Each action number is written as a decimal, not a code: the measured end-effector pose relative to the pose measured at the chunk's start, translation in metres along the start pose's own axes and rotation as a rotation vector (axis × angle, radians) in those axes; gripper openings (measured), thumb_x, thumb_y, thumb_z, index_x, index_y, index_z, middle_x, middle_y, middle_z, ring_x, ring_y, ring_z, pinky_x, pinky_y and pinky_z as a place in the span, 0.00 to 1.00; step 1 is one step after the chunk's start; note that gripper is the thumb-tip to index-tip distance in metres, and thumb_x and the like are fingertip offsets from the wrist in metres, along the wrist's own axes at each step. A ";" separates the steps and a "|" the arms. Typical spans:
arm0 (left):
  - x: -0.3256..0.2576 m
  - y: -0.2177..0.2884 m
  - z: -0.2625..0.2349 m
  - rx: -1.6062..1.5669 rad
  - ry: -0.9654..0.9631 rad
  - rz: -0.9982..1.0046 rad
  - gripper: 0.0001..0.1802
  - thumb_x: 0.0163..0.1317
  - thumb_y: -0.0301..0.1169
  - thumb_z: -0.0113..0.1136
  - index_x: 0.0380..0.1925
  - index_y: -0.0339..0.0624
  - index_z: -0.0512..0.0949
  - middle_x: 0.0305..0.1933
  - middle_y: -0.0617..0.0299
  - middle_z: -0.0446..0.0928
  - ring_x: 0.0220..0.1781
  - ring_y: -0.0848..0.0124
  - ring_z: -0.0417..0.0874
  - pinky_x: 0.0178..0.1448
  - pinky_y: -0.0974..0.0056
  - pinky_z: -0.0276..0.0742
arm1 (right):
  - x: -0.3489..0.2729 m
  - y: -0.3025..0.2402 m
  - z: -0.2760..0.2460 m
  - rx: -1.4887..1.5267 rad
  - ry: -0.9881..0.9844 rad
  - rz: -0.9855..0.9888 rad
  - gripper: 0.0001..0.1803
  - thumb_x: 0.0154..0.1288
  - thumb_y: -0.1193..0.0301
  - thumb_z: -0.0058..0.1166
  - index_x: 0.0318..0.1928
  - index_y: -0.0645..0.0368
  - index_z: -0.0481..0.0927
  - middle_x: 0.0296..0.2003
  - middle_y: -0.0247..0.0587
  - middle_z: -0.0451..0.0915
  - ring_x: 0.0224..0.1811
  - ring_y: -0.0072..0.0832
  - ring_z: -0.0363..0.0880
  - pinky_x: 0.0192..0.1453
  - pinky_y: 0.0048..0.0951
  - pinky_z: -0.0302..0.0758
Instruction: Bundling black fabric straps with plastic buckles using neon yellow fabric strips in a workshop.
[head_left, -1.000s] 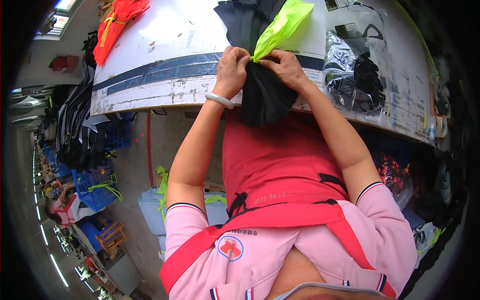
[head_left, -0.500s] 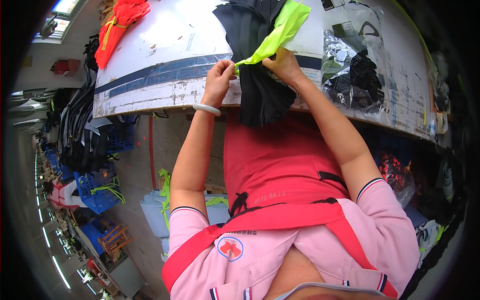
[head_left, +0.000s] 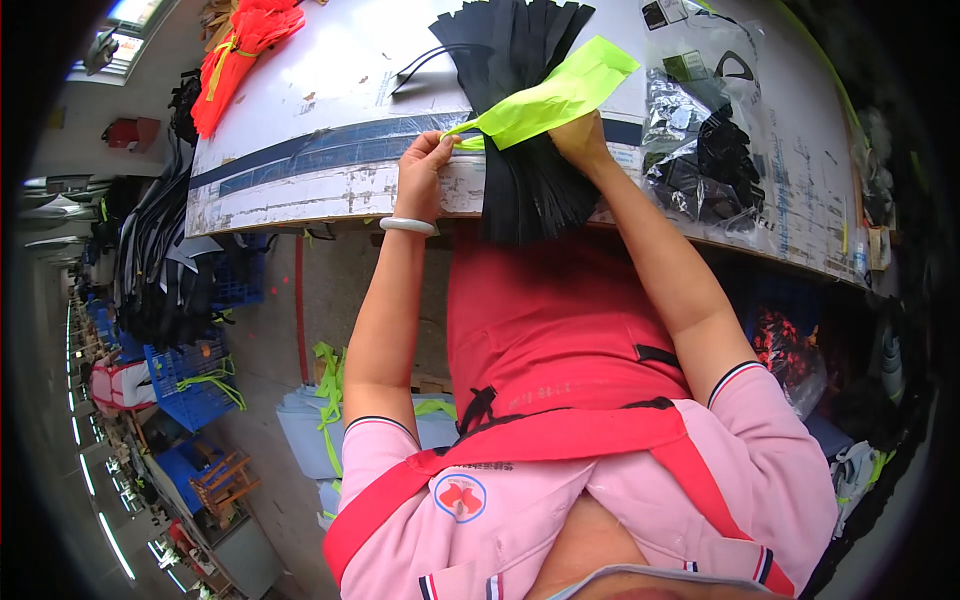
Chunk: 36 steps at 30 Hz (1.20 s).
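Note:
A bundle of black fabric strips (head_left: 530,190) lies across the table edge, its lower ends fanned out and hanging over. Around its middle runs a neon-yellow fabric strip (head_left: 560,90), wide and loose toward the upper right, narrow toward the left. My left hand (head_left: 425,170), with a pale bangle at the wrist, pinches the narrow end between thumb and fingers, left of the bundle. At the bundle's right side my right hand (head_left: 583,143) is closed, its fingertips hidden beneath the yellow strip. What it grips cannot be made out.
The white, worn table (head_left: 330,110) has dark tape along it. A thin black cord (head_left: 425,62) sticks out left of the bundle. Orange-red fabric (head_left: 235,60) lies at the far left, a clear plastic bag (head_left: 705,140) of black pieces at right. A blue crate (head_left: 195,380) stands lower left.
My left hand has drawn the narrow yellow end slightly left. The wide part has swung lower and now spreads across the bundle, over my right fingers. The black cord has come into sight.

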<state>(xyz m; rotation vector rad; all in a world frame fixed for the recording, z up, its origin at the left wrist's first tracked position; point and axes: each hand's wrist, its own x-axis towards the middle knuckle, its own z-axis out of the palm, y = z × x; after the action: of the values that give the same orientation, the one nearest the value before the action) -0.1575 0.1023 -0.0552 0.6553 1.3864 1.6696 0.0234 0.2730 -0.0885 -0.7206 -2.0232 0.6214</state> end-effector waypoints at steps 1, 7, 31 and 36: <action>-0.002 -0.001 -0.002 -0.055 -0.035 -0.044 0.04 0.63 0.27 0.60 0.36 0.40 0.77 0.39 0.64 0.81 0.39 0.80 0.76 0.47 0.73 0.70 | -0.001 0.002 0.000 0.000 0.003 -0.001 0.11 0.57 0.69 0.59 0.39 0.61 0.77 0.30 0.44 0.81 0.32 0.37 0.81 0.39 0.32 0.76; -0.006 0.033 0.031 0.233 -0.164 0.112 0.05 0.59 0.25 0.63 0.35 0.39 0.79 0.32 0.68 0.79 0.35 0.81 0.76 0.43 0.74 0.72 | 0.004 -0.054 -0.013 0.290 -0.105 0.236 0.08 0.60 0.69 0.57 0.36 0.60 0.77 0.29 0.40 0.82 0.29 0.29 0.80 0.36 0.27 0.75; 0.007 0.022 -0.111 -0.793 0.176 -0.091 0.08 0.69 0.34 0.52 0.32 0.43 0.75 0.34 0.61 0.78 0.46 0.63 0.79 0.56 0.52 0.70 | 0.021 0.016 -0.028 1.474 0.398 1.188 0.08 0.71 0.67 0.46 0.40 0.59 0.72 0.39 0.45 0.78 0.42 0.37 0.77 0.51 0.38 0.75; 0.014 0.023 -0.144 -0.614 0.389 -0.084 0.06 0.68 0.32 0.53 0.38 0.43 0.75 0.35 0.62 0.78 0.46 0.62 0.80 0.53 0.54 0.73 | 0.026 0.018 -0.037 1.205 0.373 1.073 0.12 0.66 0.70 0.54 0.47 0.61 0.73 0.39 0.44 0.77 0.43 0.35 0.77 0.50 0.36 0.74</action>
<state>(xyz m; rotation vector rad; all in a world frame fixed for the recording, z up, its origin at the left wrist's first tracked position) -0.2890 0.0394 -0.0703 -0.0822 1.0349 2.0828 0.0480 0.3098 -0.0676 -0.9603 -0.5041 1.8795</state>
